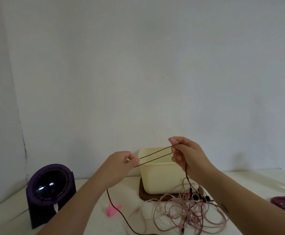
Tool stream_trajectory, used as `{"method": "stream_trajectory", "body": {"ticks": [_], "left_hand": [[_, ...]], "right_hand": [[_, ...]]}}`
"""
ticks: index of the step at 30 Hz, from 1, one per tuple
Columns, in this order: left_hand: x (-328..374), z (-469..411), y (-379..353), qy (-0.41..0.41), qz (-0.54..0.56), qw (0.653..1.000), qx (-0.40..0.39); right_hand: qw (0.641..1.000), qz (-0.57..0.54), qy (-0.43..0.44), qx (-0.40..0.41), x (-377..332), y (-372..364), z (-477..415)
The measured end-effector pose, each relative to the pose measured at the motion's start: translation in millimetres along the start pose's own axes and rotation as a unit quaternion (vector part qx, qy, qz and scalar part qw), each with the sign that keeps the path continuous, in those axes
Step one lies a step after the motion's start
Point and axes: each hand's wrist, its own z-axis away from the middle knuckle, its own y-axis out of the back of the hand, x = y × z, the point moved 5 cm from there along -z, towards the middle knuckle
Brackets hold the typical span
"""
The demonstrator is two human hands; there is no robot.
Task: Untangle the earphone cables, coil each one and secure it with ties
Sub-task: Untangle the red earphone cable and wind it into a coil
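Your left hand (121, 162) and right hand (186, 153) each pinch the dark red cable (155, 159), and its doubled span runs taut between them, rising to your right in front of the cream box (162, 177). The tail under your right hand drops into the pink cable tangle (189, 212) on the table, so that hand is nearer the snarl.

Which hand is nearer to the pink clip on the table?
Left. The left hand is raised almost above the pink clip; the right hand is farther right, before the cream box. Both pinch the dark red cable.
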Motion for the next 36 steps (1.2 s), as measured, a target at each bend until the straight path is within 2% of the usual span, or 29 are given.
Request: {"method": "stream_trajectory", "body": {"ticks": [1, 3, 4, 7, 10, 12, 15, 17, 21, 26, 30, 33, 36], "left_hand": [[-0.5, 0.2, -0.8, -0.005, -0.032, 0.999, 0.013], [-4.3, -1.3, 1.0, -0.002, -0.072, 0.996, 0.053], [-6.7, -2.6, 3.5, 0.003, -0.084, 0.993, 0.081], [-9.6, -5.0, 10.0, 0.02, -0.077, 0.988, 0.132], [-4.8, -7.9, 6.3, 0.042, -0.006, 0.994, 0.098], [-2.4, -10.0, -0.9, 0.064, 0.076, 0.993, 0.055], [2.0, -10.3, -8.9, 0.082, 0.16, 0.984, 0.013], [6.1, -9.1, -9.4, 0.09, 0.217, 0.972, 0.001], [17.2, -4.9, -3.5, 0.081, 0.29, 0.954, 0.014], [23.7, -4.2, 9.4, 0.083, 0.353, 0.931, 0.046], [23.4, -3.1, 22.8, 0.08, 0.39, 0.915, 0.058], [24.4, -1.3, 24.9, 0.075, 0.384, 0.919, 0.05], [24.9, -0.8, 25.8, 0.072, 0.392, 0.916, 0.053]], "right_hand": [[0.999, 0.034, -0.003, -0.016, -0.1, -1.1, 0.2], [0.982, 0.182, 0.016, -0.044, -3.2, -1.4, 1.4], [0.959, 0.275, 0.032, -0.055, -5.2, -0.5, 2.2], [0.859, 0.5, 0.048, -0.094, -4.1, 1.3, 5.5], [0.785, 0.598, -0.06, -0.149, 11.7, 4.7, 9.0], [0.761, 0.616, -0.127, -0.156, 19.9, 10.2, 8.8], [0.763, 0.595, -0.205, -0.147, 26.4, 20.5, 6.3], [0.773, 0.574, -0.224, -0.151, 28.0, 24.6, 4.4], [0.782, 0.587, -0.138, -0.155, 24.3, 26.0, -0.8], [0.845, 0.453, -0.204, -0.199, 30.0, 30.9, 6.3], [0.9, 0.366, -0.188, -0.142, 32.0, 46.4, 2.1], [0.892, 0.425, -0.134, -0.076, 35.3, 59.7, -4.9], [0.877, 0.468, -0.098, -0.045, 39.7, 68.0, -8.0]]}}
